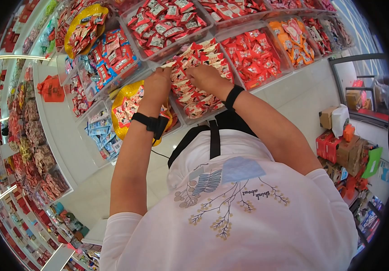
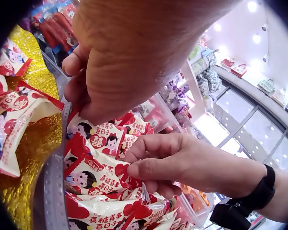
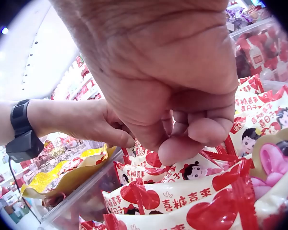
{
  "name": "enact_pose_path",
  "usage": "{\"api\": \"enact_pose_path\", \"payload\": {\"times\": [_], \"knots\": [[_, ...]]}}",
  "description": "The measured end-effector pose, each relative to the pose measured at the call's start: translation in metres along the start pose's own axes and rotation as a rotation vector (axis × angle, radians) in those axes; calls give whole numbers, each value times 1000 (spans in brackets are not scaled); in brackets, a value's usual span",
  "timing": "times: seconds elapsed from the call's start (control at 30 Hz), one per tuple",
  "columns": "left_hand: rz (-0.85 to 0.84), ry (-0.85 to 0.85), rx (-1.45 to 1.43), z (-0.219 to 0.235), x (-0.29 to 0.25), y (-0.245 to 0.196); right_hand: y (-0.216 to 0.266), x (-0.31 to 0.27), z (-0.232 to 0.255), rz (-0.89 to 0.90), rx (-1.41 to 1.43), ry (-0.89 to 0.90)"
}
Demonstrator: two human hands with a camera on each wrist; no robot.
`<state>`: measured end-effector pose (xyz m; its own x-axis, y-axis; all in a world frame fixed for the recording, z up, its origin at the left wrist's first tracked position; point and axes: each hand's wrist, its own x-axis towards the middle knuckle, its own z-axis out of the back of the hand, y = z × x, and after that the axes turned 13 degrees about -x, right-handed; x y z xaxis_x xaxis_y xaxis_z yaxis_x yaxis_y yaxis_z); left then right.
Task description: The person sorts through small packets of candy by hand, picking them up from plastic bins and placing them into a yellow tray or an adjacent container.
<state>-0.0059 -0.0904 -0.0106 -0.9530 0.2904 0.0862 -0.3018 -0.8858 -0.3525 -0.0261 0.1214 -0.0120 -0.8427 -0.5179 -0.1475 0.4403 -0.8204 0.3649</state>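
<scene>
Right hand [image 1: 208, 80]: your thumb and curled fingers pinch an edge of one cream-and-red packet [image 2: 104, 179].
Left hand [image 1: 157, 85]: bent at the bin's left rim [image 2: 63, 125]; you cannot tell its grip.
Packets: under your right hand, at 3 o'clock from your left; rows' bin runs 11 to 5, right hand nearer its middle.
Yellow-lined bin [image 1: 118, 128]: 8 o'clock from your left hand.
</scene>
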Motion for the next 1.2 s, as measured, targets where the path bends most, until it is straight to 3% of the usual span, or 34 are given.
{"api": "enact_pose_path", "payload": {"times": [0.53,0.63,0.73,0.83,0.93,1.03,1.17,1.2], "knots": [[4,51,37,8,2,2,-4,-6,-2,-8,61,-38],[75,-52,-136,38,-9,1,-8,-8,3,-18,132,-72],[140,-123,-279,76,-22,33,-15,-16,15,-7,278,-115],[370,-201,-452,118,-52,54,-19,-21,28,-16,387,-83],[519,-153,-492,127,-87,78,-18,-27,43,-131,577,70],[505,-161,-497,109,-123,93,-23,-32,39,-211,709,127],[262,-192,-97,85,-144,88,-29,-41,39,-230,685,154],[309,-143,-117,78,-143,92,-29,-41,36,-232,673,161]]}}
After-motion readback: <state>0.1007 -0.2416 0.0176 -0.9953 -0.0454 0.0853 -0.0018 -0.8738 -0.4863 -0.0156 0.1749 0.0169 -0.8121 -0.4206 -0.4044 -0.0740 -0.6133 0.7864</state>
